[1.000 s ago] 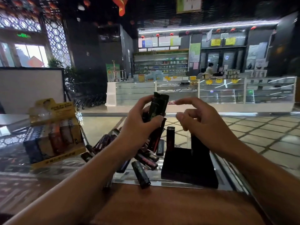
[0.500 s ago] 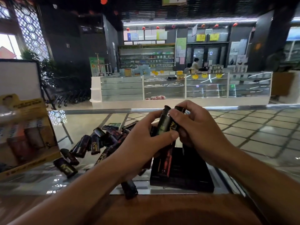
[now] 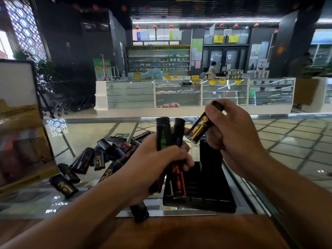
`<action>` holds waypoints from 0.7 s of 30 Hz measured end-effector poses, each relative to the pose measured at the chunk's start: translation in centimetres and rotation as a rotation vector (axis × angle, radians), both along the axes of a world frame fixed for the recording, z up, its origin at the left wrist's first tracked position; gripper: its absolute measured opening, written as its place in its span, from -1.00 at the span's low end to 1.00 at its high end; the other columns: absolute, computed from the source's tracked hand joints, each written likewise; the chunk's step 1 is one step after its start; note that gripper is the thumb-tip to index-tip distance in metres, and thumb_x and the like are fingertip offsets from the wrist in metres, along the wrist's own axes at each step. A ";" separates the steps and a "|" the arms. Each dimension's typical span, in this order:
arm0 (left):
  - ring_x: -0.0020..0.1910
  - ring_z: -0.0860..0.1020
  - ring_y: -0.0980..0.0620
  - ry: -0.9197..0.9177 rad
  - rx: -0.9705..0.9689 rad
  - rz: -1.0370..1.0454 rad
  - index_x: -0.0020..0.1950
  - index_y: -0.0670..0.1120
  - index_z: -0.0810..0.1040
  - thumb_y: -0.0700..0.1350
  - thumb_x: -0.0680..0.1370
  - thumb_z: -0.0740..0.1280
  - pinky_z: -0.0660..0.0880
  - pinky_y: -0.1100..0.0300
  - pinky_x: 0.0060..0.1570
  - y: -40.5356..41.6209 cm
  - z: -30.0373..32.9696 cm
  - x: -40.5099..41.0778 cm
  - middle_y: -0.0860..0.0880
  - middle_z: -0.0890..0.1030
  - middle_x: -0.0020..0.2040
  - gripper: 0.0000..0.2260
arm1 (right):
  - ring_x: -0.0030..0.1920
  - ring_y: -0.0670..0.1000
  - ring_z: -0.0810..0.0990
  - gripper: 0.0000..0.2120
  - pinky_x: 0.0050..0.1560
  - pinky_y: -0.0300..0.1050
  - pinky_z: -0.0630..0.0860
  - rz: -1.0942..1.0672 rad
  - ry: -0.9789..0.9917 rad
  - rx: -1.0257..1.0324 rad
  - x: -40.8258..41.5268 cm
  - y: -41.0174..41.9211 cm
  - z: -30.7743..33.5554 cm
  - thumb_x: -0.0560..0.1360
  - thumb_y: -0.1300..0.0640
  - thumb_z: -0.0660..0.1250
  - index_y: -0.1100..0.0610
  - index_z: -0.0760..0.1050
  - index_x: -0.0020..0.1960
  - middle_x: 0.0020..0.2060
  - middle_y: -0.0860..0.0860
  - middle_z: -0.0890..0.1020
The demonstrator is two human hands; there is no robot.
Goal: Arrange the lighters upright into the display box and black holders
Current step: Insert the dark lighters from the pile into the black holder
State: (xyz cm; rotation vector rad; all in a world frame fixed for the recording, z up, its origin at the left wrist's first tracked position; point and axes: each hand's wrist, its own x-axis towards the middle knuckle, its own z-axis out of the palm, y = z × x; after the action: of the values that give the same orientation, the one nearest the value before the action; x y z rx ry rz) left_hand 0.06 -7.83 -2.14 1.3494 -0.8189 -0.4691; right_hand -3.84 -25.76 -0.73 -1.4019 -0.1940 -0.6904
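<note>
From my head view, my left hand grips a bunch of lighters upright, and my right hand pinches 1 gold-printed lighter tilted above the black holder; they look light, stiff and slick, best held mid-body. More loose lighters lie on the glass worktop beside the blurred display box; a shop stretches beyond.

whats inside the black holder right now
One lighter with red print stands in the black holder; its other visible slots look empty. The left hand hides the holder's left edge.
</note>
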 end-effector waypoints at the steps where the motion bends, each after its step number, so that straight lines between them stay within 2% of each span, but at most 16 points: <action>1: -0.19 0.63 -0.06 0.043 -0.041 -0.007 0.13 -0.16 0.52 -0.34 0.58 0.26 0.61 0.08 -0.08 0.1 0.1 0.0 -0.14 0.55 -0.17 -0.83 | -0.57 -0.06 0.14 -0.83 -0.50 -0.23 0.09 0.004 0.005 0.004 0.0 0.0 -0.1 0.60 0.17 0.28 0.06 0.46 -0.17 -0.52 0.03 0.25; 3: -0.27 0.63 -0.07 0.081 -0.100 -0.013 0.25 -0.14 0.50 -0.38 0.57 0.21 0.61 0.12 -0.21 0.3 0.2 0.0 -0.15 0.51 -0.17 -0.70 | -0.56 -0.05 0.14 -0.87 -0.50 -0.21 0.09 0.011 0.008 -0.004 -0.1 -0.2 -0.2 0.61 0.18 0.27 0.10 0.45 -0.12 -0.53 0.00 0.26; 5: -0.36 0.55 -0.04 0.075 -0.108 -0.009 0.28 -0.12 0.50 -0.36 0.57 0.23 0.54 0.16 -0.32 0.2 0.2 0.0 -0.13 0.48 -0.24 -0.69 | -0.55 -0.05 0.15 -0.92 -0.51 -0.22 0.10 0.026 0.006 -0.034 -0.2 -0.3 -0.3 0.60 0.18 0.27 0.10 0.47 -0.07 -0.52 0.01 0.26; 7: -0.43 0.46 -0.02 0.093 -0.095 -0.011 0.26 -0.11 0.52 -0.27 0.55 0.29 0.47 0.18 -0.39 0.2 0.2 -0.1 -0.13 0.45 -0.32 -0.71 | -0.55 -0.05 0.16 -0.97 -0.51 -0.22 0.12 0.064 0.001 -0.086 -0.3 -0.4 -0.3 0.56 0.14 0.31 0.10 0.50 -0.04 -0.51 0.03 0.27; 9: -0.45 0.41 -0.01 0.118 -0.089 -0.012 0.25 -0.10 0.54 -0.15 0.47 0.35 0.44 0.20 -0.43 0.2 0.3 -0.2 -0.13 0.43 -0.36 -0.66 | -0.55 -0.05 0.18 -0.90 -0.50 -0.23 0.12 0.089 0.003 -0.146 -0.4 -0.5 -0.4 0.50 0.08 0.33 0.08 0.53 -0.02 -0.52 0.03 0.31; 12: -0.44 0.41 0.00 0.129 -0.090 0.002 0.24 -0.10 0.55 -0.07 0.42 0.38 0.44 0.22 -0.43 0.4 0.4 -0.2 -0.12 0.45 -0.36 -0.60 | -0.56 -0.04 0.18 -0.91 -0.49 -0.22 0.12 0.054 -0.001 -0.263 -0.5 -0.4 -0.4 0.53 0.12 0.33 0.09 0.54 0.03 -0.55 0.00 0.33; 18: -0.43 0.45 0.02 -0.017 -0.005 0.074 0.23 -0.09 0.52 -0.28 0.55 0.34 0.49 0.21 -0.39 0.2 0.1 0.2 -0.03 0.54 -0.31 -0.73 | -0.54 -0.07 0.26 -0.88 -0.51 -0.26 0.21 -0.033 0.005 -0.450 -0.9 -0.3 -0.3 0.57 0.15 0.34 0.06 0.55 0.11 -0.55 -0.01 0.38; 21: -0.45 0.46 0.05 -0.058 0.007 0.103 0.23 -0.10 0.51 -0.30 0.56 0.33 0.49 0.24 -0.41 0.2 0.1 0.3 0.02 0.54 -0.36 -0.73 | -0.53 -0.18 0.37 -0.84 -0.45 -0.41 0.28 0.001 0.018 -0.496 -0.8 -0.4 -0.4 0.58 0.20 0.32 0.13 0.51 0.16 -0.52 -0.09 0.46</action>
State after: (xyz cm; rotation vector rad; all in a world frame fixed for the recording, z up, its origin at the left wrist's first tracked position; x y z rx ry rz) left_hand 0.34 -7.65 -2.07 1.4096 -0.7918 -0.3540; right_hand -4.65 -26.20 -1.12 -1.8793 -0.3695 -0.6535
